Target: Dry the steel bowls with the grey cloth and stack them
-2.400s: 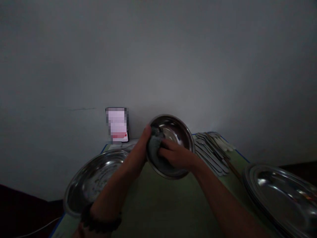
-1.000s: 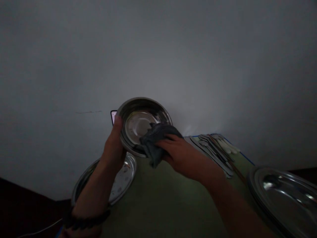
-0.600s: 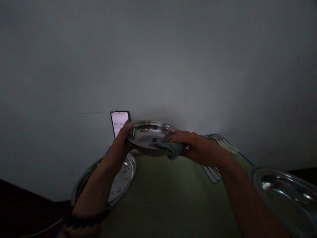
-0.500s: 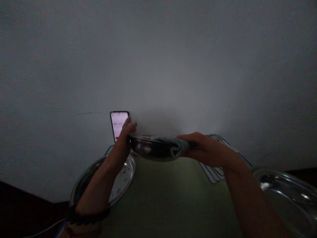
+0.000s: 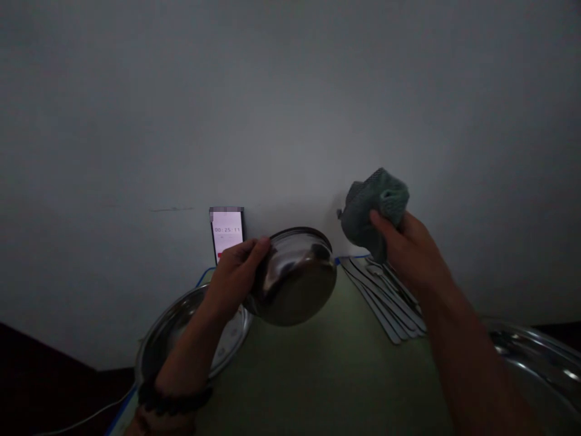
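Metal bowl point(image 5: 297, 281), underside toward you, pinched at nine o'clock by your left hand point(image 5: 238, 272); your right hand point(image 5: 414, 249) clutches cloth point(image 5: 370, 209), apart at two o'clock.

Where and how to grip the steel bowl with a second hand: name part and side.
Probably best: pinch the steel bowl at its free rim, coming from the right. The left hand covers the left side, and the bowl tilts base toward the camera, its smooth rounded wall offering less purchase.

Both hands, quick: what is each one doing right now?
Left hand: closed on the rim of a tilted metal bowl.
Right hand: closed on a bunched cloth, apart from the bowl.
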Demonstrator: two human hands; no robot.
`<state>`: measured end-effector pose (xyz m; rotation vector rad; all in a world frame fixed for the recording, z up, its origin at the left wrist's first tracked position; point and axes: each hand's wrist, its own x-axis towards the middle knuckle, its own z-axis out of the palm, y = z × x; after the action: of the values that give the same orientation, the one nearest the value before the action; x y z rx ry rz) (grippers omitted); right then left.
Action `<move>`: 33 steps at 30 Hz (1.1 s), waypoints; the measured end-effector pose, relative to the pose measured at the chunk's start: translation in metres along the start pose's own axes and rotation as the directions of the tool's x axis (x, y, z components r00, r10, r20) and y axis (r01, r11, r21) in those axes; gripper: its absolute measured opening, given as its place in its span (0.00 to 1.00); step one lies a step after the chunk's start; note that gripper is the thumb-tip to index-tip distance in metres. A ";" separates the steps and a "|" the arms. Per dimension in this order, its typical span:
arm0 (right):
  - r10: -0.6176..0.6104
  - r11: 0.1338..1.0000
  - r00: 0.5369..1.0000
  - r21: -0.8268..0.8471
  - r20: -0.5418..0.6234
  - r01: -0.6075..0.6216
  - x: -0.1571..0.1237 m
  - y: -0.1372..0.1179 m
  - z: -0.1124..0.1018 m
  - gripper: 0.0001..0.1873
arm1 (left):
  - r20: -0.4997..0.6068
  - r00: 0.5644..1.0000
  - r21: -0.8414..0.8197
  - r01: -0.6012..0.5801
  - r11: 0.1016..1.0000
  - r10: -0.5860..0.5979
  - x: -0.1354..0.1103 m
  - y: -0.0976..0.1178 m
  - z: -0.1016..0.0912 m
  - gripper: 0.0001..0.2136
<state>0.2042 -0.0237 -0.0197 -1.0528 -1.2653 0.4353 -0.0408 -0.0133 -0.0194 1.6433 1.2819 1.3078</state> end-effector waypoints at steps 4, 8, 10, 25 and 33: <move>-0.151 0.951 0.964 -0.233 0.220 0.202 -0.020 -0.030 0.005 0.22 | -0.060 0.998 -0.014 0.020 1.000 -0.021 0.001 -0.001 0.002 0.18; -0.081 0.907 0.806 -0.292 0.586 0.304 -0.046 -0.036 0.039 0.45 | -0.083 0.996 0.069 0.028 0.997 -0.022 -0.003 0.004 0.004 0.20; -0.066 0.920 0.801 -0.275 0.595 0.280 -0.053 -0.032 0.055 0.33 | -0.078 0.997 0.168 -0.008 0.986 0.022 -0.006 0.009 0.006 0.20; -0.102 0.962 0.841 -0.164 0.531 0.220 -0.035 -0.047 0.038 0.16 | 0.185 0.951 0.207 -0.283 0.936 0.247 -0.024 0.034 -0.007 0.17; 0.042 0.990 0.929 0.112 0.369 -0.089 -0.017 -0.017 0.034 0.17 | -0.095 0.994 -0.207 0.039 0.978 -0.060 -0.010 0.020 -0.004 0.19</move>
<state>0.1639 -0.0314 -0.0170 -0.9332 -1.5116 0.7821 -0.0389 -0.0292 -0.0028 1.4104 1.1942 1.4567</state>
